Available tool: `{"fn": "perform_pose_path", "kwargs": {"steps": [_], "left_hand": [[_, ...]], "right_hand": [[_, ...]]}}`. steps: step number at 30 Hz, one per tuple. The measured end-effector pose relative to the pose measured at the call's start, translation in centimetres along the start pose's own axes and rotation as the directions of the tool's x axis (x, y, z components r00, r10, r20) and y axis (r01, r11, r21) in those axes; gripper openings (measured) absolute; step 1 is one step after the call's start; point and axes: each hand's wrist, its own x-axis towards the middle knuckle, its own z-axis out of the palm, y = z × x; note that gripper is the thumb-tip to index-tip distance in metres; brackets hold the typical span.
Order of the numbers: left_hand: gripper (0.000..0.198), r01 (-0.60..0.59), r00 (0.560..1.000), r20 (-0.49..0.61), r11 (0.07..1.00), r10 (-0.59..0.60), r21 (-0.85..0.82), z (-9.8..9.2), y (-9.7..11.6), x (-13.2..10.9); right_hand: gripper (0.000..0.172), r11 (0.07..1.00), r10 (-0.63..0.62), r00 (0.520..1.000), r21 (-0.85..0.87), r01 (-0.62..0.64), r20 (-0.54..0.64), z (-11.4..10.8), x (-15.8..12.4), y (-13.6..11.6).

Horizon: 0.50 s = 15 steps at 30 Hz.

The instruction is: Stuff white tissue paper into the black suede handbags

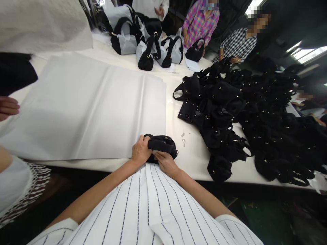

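A small black handbag (163, 144) lies at the table's near edge, right in front of my body. Its left end is gripped by my left hand (141, 149), fingers closed over the dark fabric. My right hand (166, 163) is closed on the near side of the same bag, with the fingertips bent against it. Something small and pale shows at those fingertips, too small to name. Under the bag's left part is the edge of a stack of large white sheets (117, 109).
Black handbags with gold fittings are heaped (219, 102) to the right. Several paper-stuffed bags (145, 58) stand at the far side, where co-workers stand. Another person's hand (8, 108) is at the left edge. Small scraps (183, 142) lie on the pale table (191, 163).
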Motion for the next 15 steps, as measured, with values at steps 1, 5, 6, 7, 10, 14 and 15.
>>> {"fn": "perform_pose_path", "kwargs": {"steps": [1, 5, 6, 7, 10, 14, 15], "left_hand": [[0.023, -0.008, 1.0, 0.001, 1.0, 0.008, 0.005, 0.0, 0.1, 0.0], [0.023, -0.092, 0.996, 0.011, 0.995, 0.092, 0.045, -0.3, 0.9, 0.1], [0.023, -0.109, 0.994, 0.018, 0.992, 0.108, 0.063, -0.4, 1.2, 0.0], [0.023, -0.122, 0.992, 0.03, 0.989, 0.12, 0.084, -0.5, 1.5, 0.0], [0.024, -0.159, 0.986, 0.078, 0.978, 0.15, 0.132, -0.8, 2.1, -0.3], [0.029, -0.176, 0.98, 0.121, 0.974, 0.16, 0.141, -1.0, 2.2, -0.4], [0.03, -0.157, 0.982, 0.122, 0.978, 0.141, 0.138, -0.9, 2.2, -0.4]], "right_hand": [[0.048, 1.0, -0.018, 1.0, 0.006, 0.018, 0.019, -0.1, -0.2, -0.1], [0.048, 0.995, -0.016, 0.994, -0.093, 0.026, 0.105, 0.0, -0.2, 0.4], [0.045, 0.991, -0.022, 0.993, -0.125, 0.036, 0.118, 0.2, -0.1, 0.6], [0.042, 0.987, -0.028, 0.992, -0.154, 0.047, 0.123, 0.4, 0.1, 0.8], [0.031, 0.969, -0.023, 0.993, -0.242, 0.052, 0.118, 0.8, 1.5, 1.1], [0.015, 0.966, -0.031, 0.995, -0.251, 0.055, 0.099, 1.0, 5.4, 1.0], [0.016, 0.973, -0.041, 0.995, -0.221, 0.061, 0.094, 1.0, 6.3, 1.1]]}}
